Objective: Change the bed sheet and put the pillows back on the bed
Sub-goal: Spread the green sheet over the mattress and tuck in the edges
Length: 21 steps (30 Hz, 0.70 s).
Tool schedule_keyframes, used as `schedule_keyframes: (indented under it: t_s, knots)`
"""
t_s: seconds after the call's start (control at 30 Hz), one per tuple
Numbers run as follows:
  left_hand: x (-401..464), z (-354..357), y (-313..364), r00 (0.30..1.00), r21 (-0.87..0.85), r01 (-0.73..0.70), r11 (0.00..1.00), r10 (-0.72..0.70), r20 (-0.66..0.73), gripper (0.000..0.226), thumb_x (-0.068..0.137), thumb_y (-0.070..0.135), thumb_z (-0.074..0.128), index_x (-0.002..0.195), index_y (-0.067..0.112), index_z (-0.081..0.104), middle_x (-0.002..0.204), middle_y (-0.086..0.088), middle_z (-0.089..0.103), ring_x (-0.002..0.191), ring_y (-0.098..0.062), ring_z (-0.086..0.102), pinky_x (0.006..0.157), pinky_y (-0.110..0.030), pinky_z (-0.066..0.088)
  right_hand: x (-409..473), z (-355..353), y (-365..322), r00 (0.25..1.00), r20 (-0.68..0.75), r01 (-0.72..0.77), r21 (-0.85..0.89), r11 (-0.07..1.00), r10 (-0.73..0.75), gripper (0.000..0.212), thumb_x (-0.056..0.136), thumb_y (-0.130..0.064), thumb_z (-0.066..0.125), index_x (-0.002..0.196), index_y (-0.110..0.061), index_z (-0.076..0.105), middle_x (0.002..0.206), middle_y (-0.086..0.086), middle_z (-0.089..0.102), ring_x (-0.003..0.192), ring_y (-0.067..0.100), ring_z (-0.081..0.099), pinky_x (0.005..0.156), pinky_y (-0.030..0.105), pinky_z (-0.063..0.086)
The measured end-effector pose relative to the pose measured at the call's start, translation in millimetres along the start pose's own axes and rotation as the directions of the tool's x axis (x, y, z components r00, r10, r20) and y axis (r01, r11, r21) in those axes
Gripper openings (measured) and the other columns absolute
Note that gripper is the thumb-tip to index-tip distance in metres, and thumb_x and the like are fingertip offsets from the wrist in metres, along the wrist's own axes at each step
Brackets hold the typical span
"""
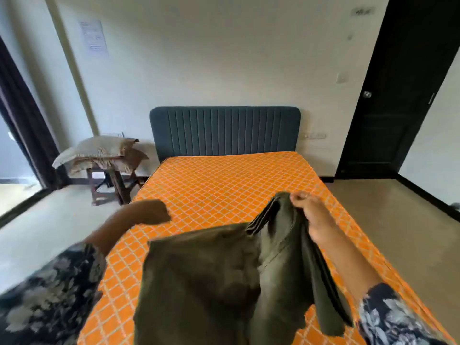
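Our right hand (307, 207) pinches the folded olive-green cotton sheet (224, 277) by an upper edge, letting it hang open over the bare orange quilted mattress (224, 180). Left hand (155, 211) fisted, empty. Pillows (99, 151) wait on a stool, far beyond our fingers.

Soft daylight enters from the window (15, 170) at far left, leaving the floor (49, 220) beside it pale and washed out. The room is evenly bright with faint shadows. Wide-angle bending curves the door (398, 95) and wall edges. Both floral sleeves (49, 300) smear with motion blur.
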<state>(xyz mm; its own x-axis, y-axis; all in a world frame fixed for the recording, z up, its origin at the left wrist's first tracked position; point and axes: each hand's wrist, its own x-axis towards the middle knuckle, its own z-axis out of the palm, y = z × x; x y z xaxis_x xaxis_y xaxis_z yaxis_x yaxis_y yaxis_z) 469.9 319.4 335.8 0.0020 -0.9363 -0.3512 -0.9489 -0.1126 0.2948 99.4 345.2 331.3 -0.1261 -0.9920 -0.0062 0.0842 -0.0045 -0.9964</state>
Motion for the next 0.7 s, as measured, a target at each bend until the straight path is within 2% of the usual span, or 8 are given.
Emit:
schedule_keyframes:
  t_s: [0.03, 0.07, 0.13, 0.3, 0.4, 0.47, 0.53, 0.7]
  knots:
    - [-25, 19, 23, 0.993, 0.061, -0.037, 0.997, 0.029, 0.116, 0.041, 0.101, 0.039, 0.041, 0.114, 0.006, 0.062, 0.124, -0.013, 0.062, 0.103, -0.025, 0.061, 0.084, -0.03, 0.048, -7, 5, 16, 0.998, 0.058, -0.031, -0.033, 0.999, 0.033, 0.035, 0.09, 0.001, 0.055, 0.061, -0.017, 0.06, 0.058, -0.005, 0.059, 0.065, 0.013, 0.056, 0.067, 0.025, 0.045]
    - [-44, 42, 44, 0.979, -0.098, -0.019, 0.995, 0.038, 0.199, 0.031, 0.1, 0.038, 0.046, 0.103, 0.012, 0.062, 0.113, -0.007, 0.067, 0.088, -0.018, 0.063, 0.071, -0.026, 0.05, -14, 10, 29, 0.992, 0.113, -0.056, -0.057, 0.997, 0.062, 0.036, 0.09, -0.001, 0.057, 0.059, -0.018, 0.062, 0.063, -0.003, 0.06, 0.07, 0.016, 0.057, 0.073, 0.027, 0.044]
    - [-58, 84, 61, 0.948, -0.502, 0.109, 0.858, 0.062, 0.313, 0.027, 0.098, 0.04, 0.049, 0.097, 0.016, 0.061, 0.092, 0.001, 0.068, 0.068, -0.008, 0.06, 0.06, -0.019, 0.046, -30, 18, 48, 0.972, 0.199, -0.113, -0.07, 0.991, 0.125, 0.037, 0.092, -0.008, 0.058, 0.057, -0.02, 0.063, 0.068, -0.002, 0.063, 0.077, 0.019, 0.058, 0.077, 0.031, 0.043]
    - [-81, 156, 112, 0.93, -0.894, 0.258, 0.365, 0.157, 0.332, 0.052, 0.095, 0.053, 0.047, 0.11, 0.006, 0.063, 0.11, -0.01, 0.07, 0.106, -0.023, 0.066, 0.092, -0.031, 0.054, -62, 26, 66, 0.937, 0.298, -0.176, -0.056, 0.983, 0.184, 0.031, 0.092, -0.016, 0.06, 0.064, -0.021, 0.07, 0.076, -0.002, 0.069, 0.08, 0.016, 0.065, 0.072, 0.027, 0.047]
    - [-78, 171, 129, 0.969, -0.961, 0.207, 0.185, 0.098, 0.228, 0.053, 0.086, 0.058, 0.059, 0.098, 0.006, 0.065, 0.092, -0.011, 0.064, 0.085, -0.021, 0.064, 0.069, -0.025, 0.055, -75, 24, 68, 0.936, 0.289, -0.199, -0.038, 0.979, 0.201, 0.027, 0.092, -0.013, 0.06, 0.069, -0.018, 0.073, 0.079, 0.003, 0.072, 0.079, 0.017, 0.068, 0.068, 0.026, 0.051]
    - [-79, 180, 136, 0.99, -0.977, 0.121, 0.176, 0.047, 0.131, 0.064, 0.072, 0.068, 0.067, 0.094, 0.009, 0.064, 0.085, -0.012, 0.055, 0.078, -0.023, 0.058, 0.068, -0.031, 0.048, -83, 24, 68, 0.938, 0.28, -0.203, -0.03, 0.979, 0.204, 0.022, 0.093, -0.009, 0.058, 0.076, -0.011, 0.072, 0.077, 0.005, 0.071, 0.075, 0.015, 0.068, 0.061, 0.023, 0.052]
    - [-81, 186, 140, 1.0, -0.971, 0.02, 0.24, 0.017, 0.025, 0.078, 0.065, 0.072, 0.071, 0.091, -0.002, 0.067, 0.082, -0.01, 0.064, 0.078, -0.026, 0.064, 0.071, -0.036, 0.049, -89, 24, 69, 0.943, 0.264, -0.203, -0.036, 0.979, 0.205, 0.016, 0.093, -0.008, 0.057, 0.081, -0.006, 0.069, 0.075, 0.005, 0.071, 0.069, 0.014, 0.067, 0.056, 0.021, 0.051]
    - [-89, 193, 149, 0.967, -0.839, -0.215, 0.499, -0.009, -0.253, 0.035, 0.085, 0.048, 0.064, 0.095, 0.014, 0.068, 0.083, -0.006, 0.073, 0.08, -0.024, 0.069, 0.077, -0.046, 0.056, -96, 24, 74, 0.95, 0.229, -0.21, -0.043, 0.977, 0.214, 0.016, 0.094, -0.005, 0.056, 0.081, -0.005, 0.066, 0.073, 0.006, 0.069, 0.068, 0.015, 0.065, 0.056, 0.021, 0.051]
